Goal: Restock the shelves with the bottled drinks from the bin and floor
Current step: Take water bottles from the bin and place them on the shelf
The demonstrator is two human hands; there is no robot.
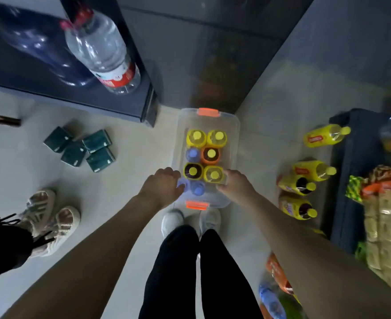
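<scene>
Bin [235, 125] is sitting on pale tile floor [132, 162], dark shelf [28, 74] left of it. I'm gripping a blue-capped bottle [182, 184] inside with my left hand [161, 188]; right hand [237, 184] grip unclear.

A clear bin [182, 125] of upright bottles [211, 154] is noted on the floor. The left hand [161, 186] is curled over a blue-capped bottle [181, 185] at its near-left corner. The right hand [236, 184] is set against a yellow-capped bottle [213, 174]; its grip cannot be confirmed.

Both arms straight down, left hand [161, 186] and right hand [237, 186] knuckles-up, fingers curled.
</scene>
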